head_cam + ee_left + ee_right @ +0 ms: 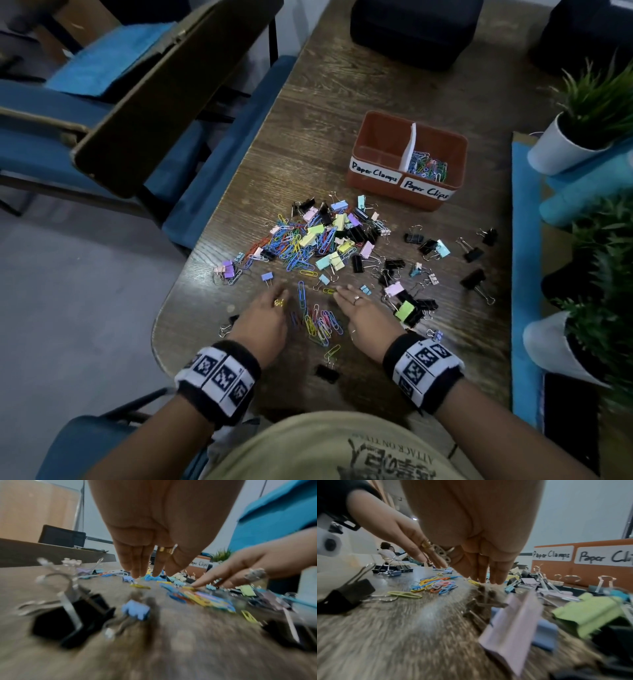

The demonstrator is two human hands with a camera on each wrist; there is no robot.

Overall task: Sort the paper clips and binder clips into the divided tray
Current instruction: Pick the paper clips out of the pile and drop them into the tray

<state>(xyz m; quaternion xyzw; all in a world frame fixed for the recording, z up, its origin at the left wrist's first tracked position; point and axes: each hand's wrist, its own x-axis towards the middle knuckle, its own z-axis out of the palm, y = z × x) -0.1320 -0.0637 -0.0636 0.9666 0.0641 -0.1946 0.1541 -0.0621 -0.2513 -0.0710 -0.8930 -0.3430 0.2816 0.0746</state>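
While your left hand (265, 317) and right hand (363, 317) flank the small paper clip pile (318, 323), fingers are straight, holding nothing. Only the head view shows paper clips inside the tray (376, 135) beyond that pile.

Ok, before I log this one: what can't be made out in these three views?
- Head view: the tray wall hides the floor of its "Paper Clamps" side.
- Right wrist view: the "Paper Clips" label is cut off by the frame edge.
- Left wrist view: motion blur smears the near black binder clip and the table.
- Both wrist views: whether the left hand or right hand fingertips touch the table.
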